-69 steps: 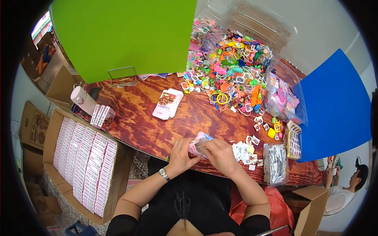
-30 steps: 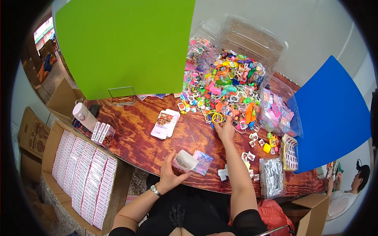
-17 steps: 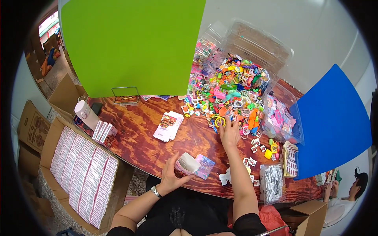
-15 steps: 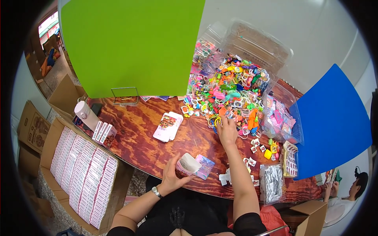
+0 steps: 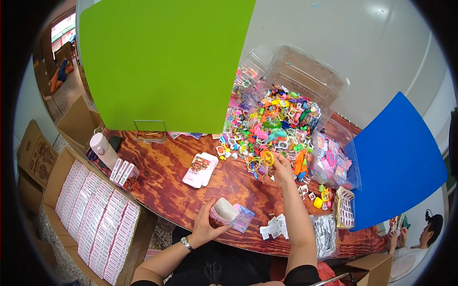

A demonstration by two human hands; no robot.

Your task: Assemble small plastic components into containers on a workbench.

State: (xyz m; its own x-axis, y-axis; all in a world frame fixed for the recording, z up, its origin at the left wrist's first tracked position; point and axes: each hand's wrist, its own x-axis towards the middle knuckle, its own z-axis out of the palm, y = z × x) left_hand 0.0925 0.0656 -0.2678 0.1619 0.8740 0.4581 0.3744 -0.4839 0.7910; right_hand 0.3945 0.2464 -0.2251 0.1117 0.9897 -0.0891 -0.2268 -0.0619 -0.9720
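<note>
My left hand (image 5: 205, 223) is wrapped round a small pink printed carton (image 5: 225, 210), whose open top shows a white inside. Beside that carton a blue and purple printed card or packet (image 5: 244, 219) lies on the table. My right hand (image 5: 283, 170) pinches a yellow round plastic trinket (image 5: 268, 158) at the front of a large heap of colourful small plastic trinkets (image 5: 274, 126). Flat pink and white cartons (image 5: 200, 170) lie stacked left of the heap.
Left stands a cardboard box (image 5: 98, 219) packed with small cartons; a pink bottle (image 5: 104, 148) is behind it. Right are a clear bin (image 5: 356, 159) of pink packets, a tub of white sachets (image 5: 324, 238) and a blue board (image 5: 400, 167). Another person (image 5: 420, 243) works at far right.
My right hand has come away from the heap's front edge slightly, now holding up the yellow trinket. My left hand keeps the carton, its opening turned more to view. The whole view has shifted a little.
</note>
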